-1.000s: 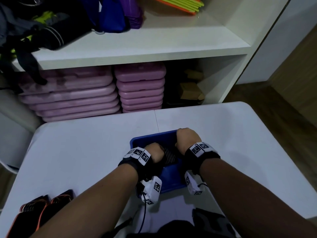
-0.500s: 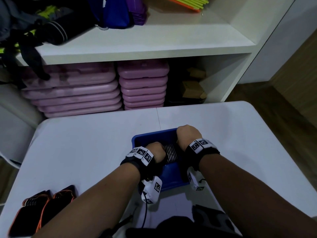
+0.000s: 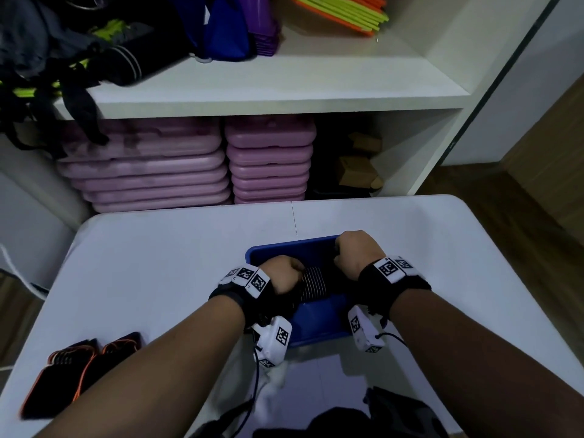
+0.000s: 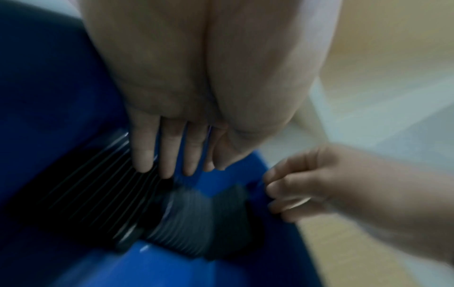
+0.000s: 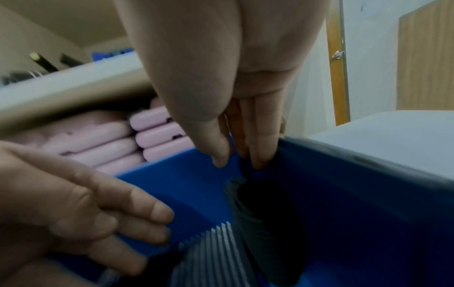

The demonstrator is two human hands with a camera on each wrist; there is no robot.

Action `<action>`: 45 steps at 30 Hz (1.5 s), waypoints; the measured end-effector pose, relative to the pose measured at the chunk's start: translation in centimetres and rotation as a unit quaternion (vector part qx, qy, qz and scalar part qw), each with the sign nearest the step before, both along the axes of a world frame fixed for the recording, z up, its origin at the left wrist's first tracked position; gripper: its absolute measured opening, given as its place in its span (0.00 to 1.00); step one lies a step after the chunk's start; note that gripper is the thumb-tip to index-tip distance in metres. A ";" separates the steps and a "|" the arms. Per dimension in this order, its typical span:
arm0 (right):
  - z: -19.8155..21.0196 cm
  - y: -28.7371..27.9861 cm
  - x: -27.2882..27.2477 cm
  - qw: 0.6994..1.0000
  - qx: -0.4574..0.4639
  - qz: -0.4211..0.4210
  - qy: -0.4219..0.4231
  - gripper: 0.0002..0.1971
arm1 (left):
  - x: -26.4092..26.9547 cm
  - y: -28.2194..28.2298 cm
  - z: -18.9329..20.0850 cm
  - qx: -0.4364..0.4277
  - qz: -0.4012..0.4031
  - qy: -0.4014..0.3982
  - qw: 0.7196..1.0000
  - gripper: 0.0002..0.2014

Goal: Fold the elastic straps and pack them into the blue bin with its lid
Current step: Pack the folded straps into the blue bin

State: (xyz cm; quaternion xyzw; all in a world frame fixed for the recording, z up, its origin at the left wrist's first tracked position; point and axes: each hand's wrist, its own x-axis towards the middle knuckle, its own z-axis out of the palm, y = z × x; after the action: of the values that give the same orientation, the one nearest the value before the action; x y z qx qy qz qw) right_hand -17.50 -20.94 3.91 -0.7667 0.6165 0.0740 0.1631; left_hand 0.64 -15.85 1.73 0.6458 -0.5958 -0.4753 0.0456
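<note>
The blue bin point(image 3: 286, 248) stands on the white table point(image 3: 158, 263), and both hands are inside it. A black and grey ribbed elastic strap point(image 3: 312, 284) lies folded in the bin between them. My left hand point(image 3: 284, 273) presses straight fingers point(image 4: 169, 155) down on the strap's black part point(image 4: 93, 184). My right hand point(image 3: 354, 251) reaches into the far right corner, its thumb and fingers point(image 5: 218, 153) pinching the grey end of the strap point(image 5: 239, 186). No lid is clearly visible.
Two black straps with orange edging point(image 3: 79, 368) lie at the table's front left. A dark bundle point(image 3: 395, 412) sits at the near edge. Behind the table, a white shelf point(image 3: 284, 90) holds bags above stacked pink boards point(image 3: 196, 165).
Both hands stay inside the bin. More of the striped strap now shows between them, and the right hand has moved a little toward the far right corner.
</note>
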 end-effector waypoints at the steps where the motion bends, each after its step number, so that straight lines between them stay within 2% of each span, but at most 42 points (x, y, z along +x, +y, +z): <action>1: 0.5 0.2 0.0 1.000 -0.004 -0.001 -0.017 0.07 | 0.3 0.3 0.5 -0.005 0.017 0.021 1.000 0.20; 4: 1.9 1.2 1.0 0.995 -0.022 0.012 -0.094 0.08 | 2.0 1.9 2.3 -0.045 0.091 0.111 0.989 0.15; 7: 3.2 3.2 3.8 0.982 -0.014 0.022 -0.188 0.09 | 4.9 5.2 4.2 -0.114 0.193 0.184 0.957 0.11; 10: 3.6 5.7 7.9 0.970 -0.002 0.067 -0.232 0.07 | 8.3 10.1 4.5 -0.172 0.296 0.180 0.922 0.09; 13: 2.5 8.2 12.9 0.958 0.048 0.103 -0.262 0.06 | 12.2 16.7 1.9 -0.167 0.421 0.163 0.876 0.10; 16: 0.4 10.6 18.4 0.951 0.092 0.175 -0.238 0.06 | 14.9 23.6 -2.0 -0.119 0.533 0.147 0.825 0.09; 18: -1.5 12.0 21.8 0.945 0.104 0.235 -0.203 0.08 | 15.7 26.8 -4.2 -0.060 0.568 0.143 0.808 0.10; 21: -4.7 13.1 25.9 0.938 0.128 0.287 -0.146 0.15 | 16.0 28.6 -7.1 -0.011 0.606 0.174 0.776 0.12; 24: -7.3 13.7 27.9 0.921 0.209 0.313 -0.100 0.27 | 15.5 28.5 -8.6 0.023 0.640 0.220 0.736 0.11; 26: -8.2 14.1 28.0 0.908 0.231 0.340 -0.077 0.32 | 15.1 28.0 -9.2 0.039 0.655 0.257 0.709 0.09; 29: -9.0 14.7 27.5 0.903 0.198 0.376 -0.067 0.28 | 14.9 27.4 -10.0 0.035 0.667 0.279 0.690 0.08; 34: -9.7 15.2 25.9 0.920 0.243 0.274 -0.142 0.17 | 14.5 26.5 -10.4 0.047 0.665 0.345 0.661 0.07; 38: -8.0 14.2 24.5 0.915 0.272 0.236 -0.182 0.12 | 13.4 26.1 -8.9 0.042 0.617 0.415 0.667 0.08; 40: -5.8 13.1 23.5 0.908 0.280 0.232 -0.206 0.13 | 13.1 25.0 -7.2 0.009 0.596 0.468 0.653 0.10; 42: -3.0 11.7 21.9 0.905 0.273 0.225 -0.238 0.14 | 12.8 23.1 -5.0 -0.038 0.569 0.491 0.659 0.05; 44: 0.0 10.0 19.7 0.894 0.280 0.200 -0.288 0.11 | 12.2 20.8 -3.2 -0.072 0.526 0.500 0.684 0.20; 45: 1.4 9.1 18.5 0.889 0.284 0.189 -0.305 0.11 | 11.7 19.5 -2.2 -0.079 0.501 0.492 0.708 0.24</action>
State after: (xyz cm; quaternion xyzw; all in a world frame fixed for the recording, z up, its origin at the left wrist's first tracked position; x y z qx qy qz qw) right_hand 0.96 -11.84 5.34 -0.7745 0.3322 0.0376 0.5370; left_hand 12.31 3.66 -0.45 0.5180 -0.1134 -0.5838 0.6148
